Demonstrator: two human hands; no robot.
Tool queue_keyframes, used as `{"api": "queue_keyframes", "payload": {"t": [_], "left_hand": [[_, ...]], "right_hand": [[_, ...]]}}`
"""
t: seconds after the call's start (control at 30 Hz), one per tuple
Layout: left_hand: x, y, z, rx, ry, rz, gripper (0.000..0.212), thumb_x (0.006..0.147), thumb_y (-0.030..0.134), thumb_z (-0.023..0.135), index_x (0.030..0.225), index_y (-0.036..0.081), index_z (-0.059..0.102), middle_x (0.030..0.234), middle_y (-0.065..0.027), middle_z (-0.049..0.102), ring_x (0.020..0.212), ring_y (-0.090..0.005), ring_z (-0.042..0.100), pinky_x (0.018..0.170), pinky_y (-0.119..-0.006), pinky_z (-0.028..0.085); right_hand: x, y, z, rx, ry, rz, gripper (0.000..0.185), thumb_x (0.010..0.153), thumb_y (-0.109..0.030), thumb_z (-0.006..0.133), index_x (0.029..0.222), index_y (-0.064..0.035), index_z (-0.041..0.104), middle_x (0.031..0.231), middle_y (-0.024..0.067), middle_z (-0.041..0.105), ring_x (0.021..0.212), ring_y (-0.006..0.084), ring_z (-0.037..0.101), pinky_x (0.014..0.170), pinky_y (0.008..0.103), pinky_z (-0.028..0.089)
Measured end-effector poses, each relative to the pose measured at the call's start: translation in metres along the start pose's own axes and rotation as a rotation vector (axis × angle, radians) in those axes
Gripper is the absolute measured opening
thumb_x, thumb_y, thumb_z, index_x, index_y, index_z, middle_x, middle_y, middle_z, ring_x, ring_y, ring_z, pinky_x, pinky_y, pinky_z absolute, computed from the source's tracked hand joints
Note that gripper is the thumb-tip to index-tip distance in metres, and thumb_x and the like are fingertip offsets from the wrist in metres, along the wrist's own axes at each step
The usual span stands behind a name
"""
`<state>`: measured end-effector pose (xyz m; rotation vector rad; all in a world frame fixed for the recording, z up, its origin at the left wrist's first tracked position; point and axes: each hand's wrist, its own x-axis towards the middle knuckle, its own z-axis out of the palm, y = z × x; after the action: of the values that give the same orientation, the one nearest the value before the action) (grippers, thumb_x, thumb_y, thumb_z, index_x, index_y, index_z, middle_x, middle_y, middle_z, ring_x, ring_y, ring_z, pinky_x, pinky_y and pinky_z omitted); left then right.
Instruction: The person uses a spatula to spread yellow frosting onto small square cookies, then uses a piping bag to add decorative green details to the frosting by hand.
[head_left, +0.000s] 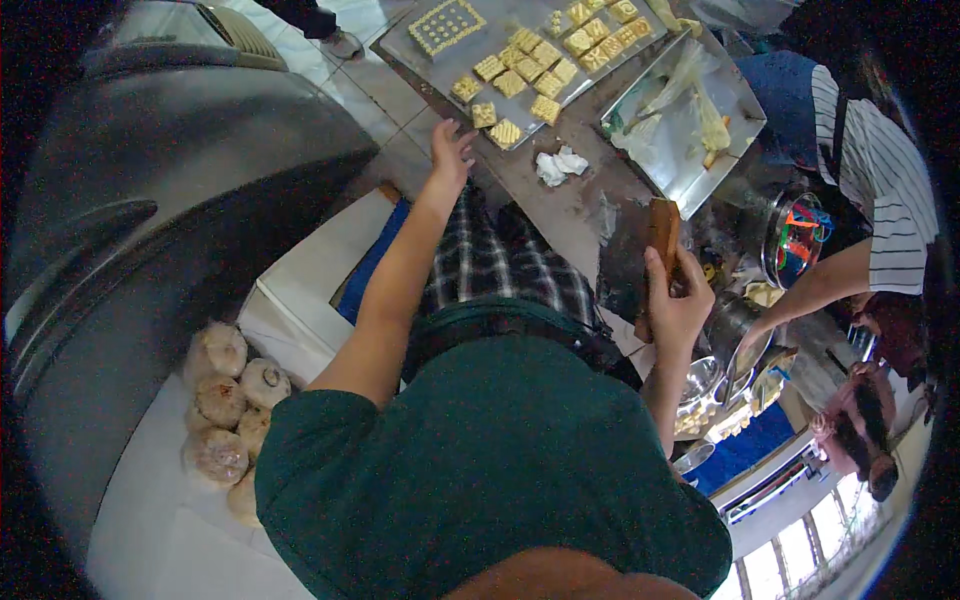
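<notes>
My left hand (452, 152) is raised with fingers apart and holds nothing, near the corner of a metal tray (450, 69) that carries several patterned yellow pastry pieces (527, 67). In my right hand (679, 300) is a brown wooden board or mold (663, 232), held roughly upright in the picture between thumb and fingers. Crumpled white paper or plastic (561, 166) lies on the table between the two hands. Beyond the wooden piece stands a second metal tray (679, 184) with clear plastic in it.
At the right, a co-worker in a striped sleeve (896, 247) reaches into a metal pot (731, 330). Near that arm stands a round container (772, 244) of colorful items. Wrapped round bundles (217, 456) sit at lower left, beside a large dark machine or vehicle-like body (195, 180).
</notes>
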<state>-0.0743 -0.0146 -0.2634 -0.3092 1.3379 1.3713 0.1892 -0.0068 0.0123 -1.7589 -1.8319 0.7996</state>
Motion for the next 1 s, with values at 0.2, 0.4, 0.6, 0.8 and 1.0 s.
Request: {"api": "queue_keyframes", "payload": {"t": [0.2,0.4,0.6,0.8,1.0], "left_hand": [[0.020,0.003,-0.005,0.000,-0.036,-0.071,0.065,0.069,0.050,0.044,0.124,0.016,0.035,0.110,-0.0043,0.051,0.084,-0.0186,0.034,0.083,-0.040,0.023],[0.011,0.008,0.011,-0.032,-0.058,0.013,0.052,0.070,0.045,0.045,0.113,0.014,0.041,0.109,-0.0054,0.051,0.081,-0.0174,0.038,0.076,-0.039,0.032],[0.003,0.014,-0.007,-0.163,0.008,-0.044,0.049,0.072,0.039,0.046,0.112,0.010,0.041,0.113,-0.0116,0.047,0.080,-0.0231,0.043,0.079,-0.041,0.036],[-0.058,0.061,-0.021,-0.339,-0.315,-0.055,0.057,0.077,0.032,0.041,0.123,0.001,0.032,0.124,-0.0174,0.038,0.109,-0.0340,0.039,0.094,-0.045,0.031],[-0.126,0.122,0.004,-0.325,-0.435,0.065,0.055,0.077,0.026,0.041,0.122,-0.004,0.032,0.124,-0.0187,0.037,0.115,-0.0345,0.035,0.096,-0.044,0.029]], "right_hand": [[0.002,0.003,0.004,-0.040,0.012,-0.081,0.022,0.070,-0.013,0.068,0.084,0.0028,0.061,0.074,0.0117,0.060,0.062,0.0173,0.057,0.059,0.0259,0.044],[0.002,0.010,0.005,-0.035,0.007,-0.015,0.023,0.070,-0.014,0.068,0.084,0.0024,0.060,0.073,0.0110,0.060,0.061,0.0160,0.056,0.058,0.0254,0.044],[0.000,0.008,0.001,-0.049,0.020,0.032,0.026,0.071,-0.018,0.068,0.085,0.0026,0.061,0.074,0.0108,0.061,0.063,0.0159,0.057,0.060,0.0259,0.045],[0.017,0.042,-0.012,-0.107,0.091,0.131,0.033,0.072,-0.024,0.068,0.091,0.0020,0.061,0.077,0.0112,0.062,0.067,0.0145,0.057,0.063,0.0254,0.044],[0.040,0.101,-0.036,0.053,0.248,0.205,0.036,0.074,-0.029,0.064,0.093,0.0023,0.061,0.077,0.0076,0.062,0.066,0.0099,0.053,0.065,0.0240,0.043]]}}
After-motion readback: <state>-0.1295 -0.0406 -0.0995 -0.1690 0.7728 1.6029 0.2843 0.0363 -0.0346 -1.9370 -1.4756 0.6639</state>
